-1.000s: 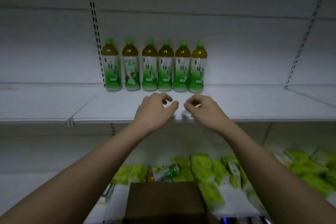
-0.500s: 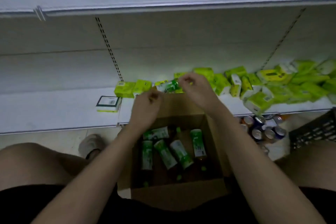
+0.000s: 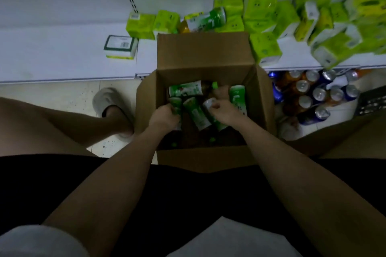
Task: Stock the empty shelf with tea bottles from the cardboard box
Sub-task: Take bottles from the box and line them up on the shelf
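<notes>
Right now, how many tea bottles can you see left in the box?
5 visible in the box: one lying across the back, one under the left hand, one in the middle, one under the right hand, one at right. More may be hidden.

Green-label tea btls [image 3: 196,113] flat in cardboard box [image 3: 200,54]

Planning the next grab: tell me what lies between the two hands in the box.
In the head view, one tea bottle lies slanted between the left hand and the right hand.
</notes>
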The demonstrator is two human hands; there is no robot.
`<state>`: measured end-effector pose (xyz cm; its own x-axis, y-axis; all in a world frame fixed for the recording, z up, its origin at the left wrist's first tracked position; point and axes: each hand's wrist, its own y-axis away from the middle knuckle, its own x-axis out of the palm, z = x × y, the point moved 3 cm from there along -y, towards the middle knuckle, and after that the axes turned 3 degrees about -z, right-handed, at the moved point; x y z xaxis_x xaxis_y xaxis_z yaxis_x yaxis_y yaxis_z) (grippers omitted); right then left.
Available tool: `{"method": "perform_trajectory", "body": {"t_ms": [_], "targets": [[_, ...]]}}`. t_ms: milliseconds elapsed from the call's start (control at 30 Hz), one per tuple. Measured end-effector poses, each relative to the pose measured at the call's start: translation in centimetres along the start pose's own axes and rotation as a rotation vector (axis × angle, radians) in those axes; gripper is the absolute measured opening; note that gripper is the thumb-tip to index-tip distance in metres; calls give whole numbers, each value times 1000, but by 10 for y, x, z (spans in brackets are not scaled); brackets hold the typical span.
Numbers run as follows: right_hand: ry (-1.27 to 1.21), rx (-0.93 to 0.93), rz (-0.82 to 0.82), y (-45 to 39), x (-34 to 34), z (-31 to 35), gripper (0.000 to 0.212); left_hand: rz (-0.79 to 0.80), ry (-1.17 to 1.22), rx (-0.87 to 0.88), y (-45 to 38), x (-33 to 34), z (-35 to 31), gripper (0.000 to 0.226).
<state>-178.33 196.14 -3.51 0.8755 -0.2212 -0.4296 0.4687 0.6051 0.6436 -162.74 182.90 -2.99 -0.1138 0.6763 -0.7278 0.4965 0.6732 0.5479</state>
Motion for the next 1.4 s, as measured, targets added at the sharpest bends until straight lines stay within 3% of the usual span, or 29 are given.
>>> {"method": "perform_trajectory", "body": {"t_ms": [100, 200, 400, 600, 667, 800, 967, 1033, 1100, 1133, 1300, 1400], "targets": [[79, 87, 84, -11, 21, -23, 27, 45, 8, -21, -8, 13, 7, 23], [184, 104, 113, -25, 38, -38, 35, 98, 25, -71, -20, 29, 16, 36], [182, 116, 106, -62, 53, -45, 27, 146, 157, -305, -50, 69, 31, 61], [153, 192, 126, -86, 87, -63, 73, 193, 156, -453, -69, 112, 50, 52], [117, 247, 113, -85, 103, -73, 79, 209, 143, -483, -70, 122, 50, 60], [445, 203, -36, -87, 115, -80, 73, 136, 155, -516, -69, 133, 49, 77], [274, 291, 50, -93, 121, -85, 69, 55, 797, -655, -76, 140, 51, 78], [150, 311, 71, -93, 121, -87, 72, 98, 757, -606, -77, 136, 51, 67], [136, 299, 72, -93, 115, -87, 82, 131, 707, -519, -78, 131, 51, 42], [155, 281, 68, -91, 111, -87, 87, 149, 697, -491, -78, 129, 51, 41], [149, 250, 48, -79, 86, -74, 103, 80, 652, -537, -64, 111, 49, 68], [127, 275, 104, -70, 69, -58, 94, 117, 657, -516, -56, 100, 42, 79]]}}
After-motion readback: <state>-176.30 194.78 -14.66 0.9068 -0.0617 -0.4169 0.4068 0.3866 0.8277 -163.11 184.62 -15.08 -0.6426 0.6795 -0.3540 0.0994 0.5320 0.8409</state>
